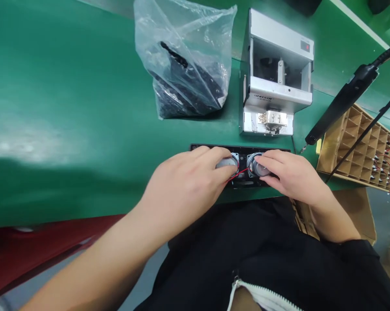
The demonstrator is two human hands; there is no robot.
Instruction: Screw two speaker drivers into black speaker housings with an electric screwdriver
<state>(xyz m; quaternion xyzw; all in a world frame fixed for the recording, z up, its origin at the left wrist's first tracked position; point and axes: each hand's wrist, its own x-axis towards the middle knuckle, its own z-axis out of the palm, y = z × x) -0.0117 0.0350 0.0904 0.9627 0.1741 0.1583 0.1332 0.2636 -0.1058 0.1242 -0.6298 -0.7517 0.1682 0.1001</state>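
Note:
A long black plastic housing [243,151] lies at the near edge of the green table. Two round silver speaker units sit in it side by side, joined by a red wire [242,174]. My left hand [185,185] rests on the left speaker [229,162], fingers curled over it and pressing. My right hand [289,175] covers the right speaker [258,168], fingertips closed on its rim. Most of the housing is hidden under both hands.
A clear bag of black parts [185,77] stands behind on the green table [68,108]. A grey screw-feeder machine [276,77] is at back right. An electric screwdriver [340,103] hangs over a cardboard divider tray [360,147] holding more speakers.

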